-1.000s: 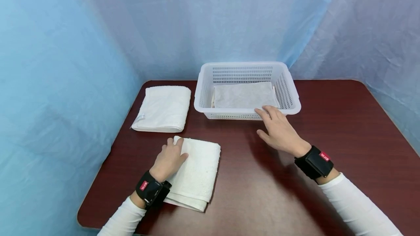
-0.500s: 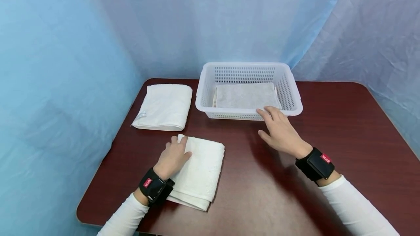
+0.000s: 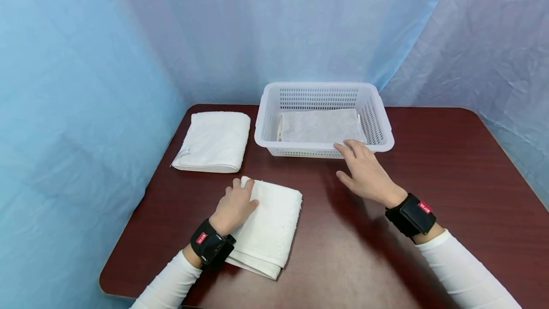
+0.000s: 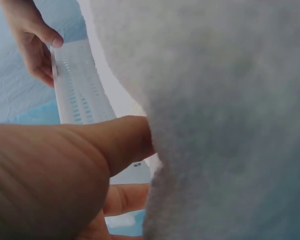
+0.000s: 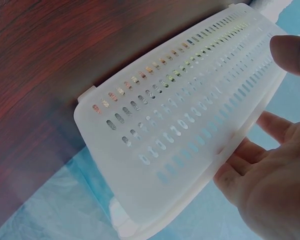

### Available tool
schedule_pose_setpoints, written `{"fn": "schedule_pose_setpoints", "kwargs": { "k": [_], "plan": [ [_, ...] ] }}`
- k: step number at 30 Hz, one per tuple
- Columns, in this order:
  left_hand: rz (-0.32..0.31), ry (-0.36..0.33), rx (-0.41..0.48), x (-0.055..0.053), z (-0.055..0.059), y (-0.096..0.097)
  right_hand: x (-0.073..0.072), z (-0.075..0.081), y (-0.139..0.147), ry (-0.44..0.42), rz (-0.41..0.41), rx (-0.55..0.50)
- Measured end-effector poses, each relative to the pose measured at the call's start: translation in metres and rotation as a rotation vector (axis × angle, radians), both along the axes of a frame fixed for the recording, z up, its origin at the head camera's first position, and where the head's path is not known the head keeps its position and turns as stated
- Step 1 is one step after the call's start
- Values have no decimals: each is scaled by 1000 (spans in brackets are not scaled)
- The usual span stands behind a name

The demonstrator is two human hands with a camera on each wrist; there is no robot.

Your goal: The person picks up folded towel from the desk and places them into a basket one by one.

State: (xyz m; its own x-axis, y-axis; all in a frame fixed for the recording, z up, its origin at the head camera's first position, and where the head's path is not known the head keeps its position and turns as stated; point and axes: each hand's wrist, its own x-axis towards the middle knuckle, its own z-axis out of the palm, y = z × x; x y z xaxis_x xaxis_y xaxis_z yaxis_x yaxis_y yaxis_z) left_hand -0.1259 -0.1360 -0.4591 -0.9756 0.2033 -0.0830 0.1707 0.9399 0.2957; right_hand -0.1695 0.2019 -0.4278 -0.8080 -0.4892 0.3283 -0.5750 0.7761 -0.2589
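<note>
At the near left, my left hand grips the left edge of a folded white towel. The left wrist view has the thumb at the towel's edge, with the other fingertips hidden behind the cloth. My right hand reaches to the front rim of a white plastic basket. Its loosely extended fingers touch the rim, and its thumb stands away from the basket's slotted wall. Inside the basket lies a folded grey cloth, over something cream-coloured that peeks out at its sides.
A second folded white towel lies at the back left, left of the basket. The dark red-brown table has rounded corners. Blue curtains hang behind it and along its left side.
My left hand and the white towel have shifted a little to the right across the table. The right hand stays at the basket's rim; the basket and second towel have not moved.
</note>
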Motion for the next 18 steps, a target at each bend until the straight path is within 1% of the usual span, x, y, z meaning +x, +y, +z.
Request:
{"fn": "schedule_pose_setpoints", "kwargs": {
  "k": [11,18],
  "plan": [
    [-10,-18,1,-2,0,10,0,-1,0,23,3,-4],
    [-22,-23,-2,-1,2,14,0,0,0,6,-3,-1]
  ]
}}
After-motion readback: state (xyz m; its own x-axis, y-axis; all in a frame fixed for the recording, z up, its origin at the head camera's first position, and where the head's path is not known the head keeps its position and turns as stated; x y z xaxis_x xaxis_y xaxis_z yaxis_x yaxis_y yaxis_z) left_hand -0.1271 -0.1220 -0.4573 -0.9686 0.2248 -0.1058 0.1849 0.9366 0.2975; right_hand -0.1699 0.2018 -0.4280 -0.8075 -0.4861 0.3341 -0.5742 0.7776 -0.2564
